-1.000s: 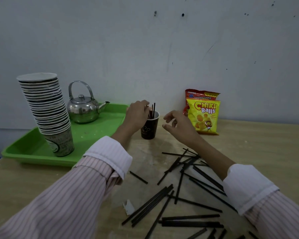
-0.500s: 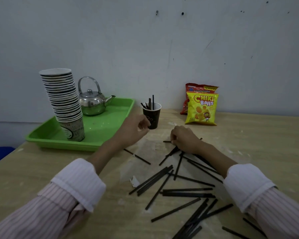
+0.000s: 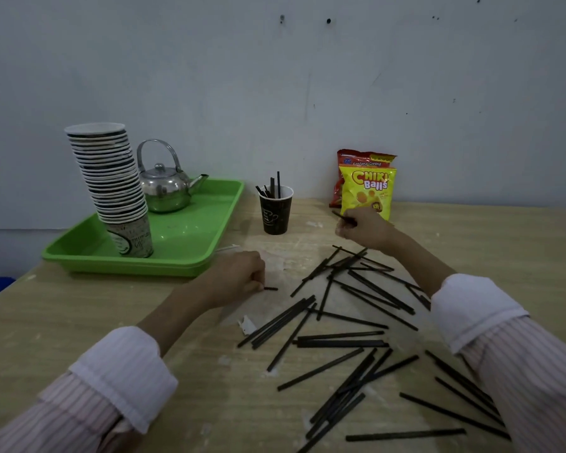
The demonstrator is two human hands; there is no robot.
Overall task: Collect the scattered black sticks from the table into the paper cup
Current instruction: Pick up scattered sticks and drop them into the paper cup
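Observation:
A dark paper cup [image 3: 275,210] stands on the wooden table [image 3: 79,322] near the wall, with several black sticks upright in it. Many black sticks [image 3: 340,341] lie scattered across the table in front of me. My left hand [image 3: 234,276] rests on the table left of the pile, fingers curled round a black stick [image 3: 270,288] whose end pokes out to the right. My right hand [image 3: 365,227] is raised to the right of the cup and pinches another black stick [image 3: 340,215] that points up and left.
A green tray [image 3: 193,243] at the back left carries a tall stack of paper cups [image 3: 111,188] and a metal kettle [image 3: 164,188]. Two snack bags [image 3: 366,188] lean against the wall. A white scrap [image 3: 247,324] lies by the sticks.
My left hand came back from near the cup to the table and took hold of a stick. My right hand rose from the pile with a stick, to the right of the cup.

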